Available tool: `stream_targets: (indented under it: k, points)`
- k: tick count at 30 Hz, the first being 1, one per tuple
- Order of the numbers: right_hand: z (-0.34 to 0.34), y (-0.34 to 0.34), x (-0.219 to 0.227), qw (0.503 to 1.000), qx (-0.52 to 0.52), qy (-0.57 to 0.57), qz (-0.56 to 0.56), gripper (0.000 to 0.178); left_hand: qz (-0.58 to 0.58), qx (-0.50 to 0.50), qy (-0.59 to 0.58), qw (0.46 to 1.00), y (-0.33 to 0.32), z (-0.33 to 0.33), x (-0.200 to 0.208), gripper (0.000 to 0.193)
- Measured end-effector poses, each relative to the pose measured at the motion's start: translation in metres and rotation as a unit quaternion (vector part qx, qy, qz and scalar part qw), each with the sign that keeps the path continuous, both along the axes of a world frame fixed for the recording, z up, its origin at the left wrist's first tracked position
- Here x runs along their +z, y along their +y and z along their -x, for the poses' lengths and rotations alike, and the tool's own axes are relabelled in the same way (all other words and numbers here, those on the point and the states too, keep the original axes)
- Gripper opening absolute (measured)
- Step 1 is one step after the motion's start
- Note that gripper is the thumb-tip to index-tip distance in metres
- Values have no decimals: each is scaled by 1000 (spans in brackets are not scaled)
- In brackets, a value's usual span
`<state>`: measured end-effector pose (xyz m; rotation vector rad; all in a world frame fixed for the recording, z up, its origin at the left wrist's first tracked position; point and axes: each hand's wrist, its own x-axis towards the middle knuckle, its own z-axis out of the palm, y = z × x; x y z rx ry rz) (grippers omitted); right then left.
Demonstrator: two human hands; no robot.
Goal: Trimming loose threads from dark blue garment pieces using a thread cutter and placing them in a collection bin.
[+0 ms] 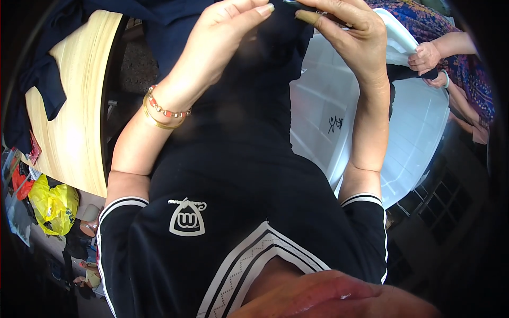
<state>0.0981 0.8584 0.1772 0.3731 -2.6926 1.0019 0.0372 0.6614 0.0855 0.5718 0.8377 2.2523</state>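
Both hands are at the top of the head view, over dark navy cloth (270,58). My left hand (225,29) has its thumb and fingers pressed together near the cloth. Whatever they pinch, if anything, is hidden, and the upper fingers are cut off by the frame. Opposite it, my right hand (355,32) is curled round a small dark, shiny tool (295,4), mostly out of frame. A tan covering (307,17) sits on the right thumb tip. Bracelets (164,108) circle my left wrist.
A pale wood tabletop (87,106) stands at the left, with navy cloth (47,87) over its edge. White plastic tubs (318,95) are at the right. Another person's hands (427,57) hold a tub rim and dark cloth there. A yellow bag (52,204) lies lower left.
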Motion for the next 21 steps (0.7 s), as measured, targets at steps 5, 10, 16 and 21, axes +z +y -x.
stream_targets:
  k: [5,10,16,21]
  points:
    - [1,-10,5,998,13,-34,42,34,-11,-109,-323,940,-17,16,-4,26]
    - [1,-13,1,995,70,-66,1,37,-62,-147,-393,906,-25,35,-17,29]
    - [0,-17,-2,996,48,-68,-7,36,-127,-187,-432,873,-23,35,-22,29]
    - [1,-19,-5,997,26,-75,7,35,-148,-195,-441,864,-24,34,-17,27]
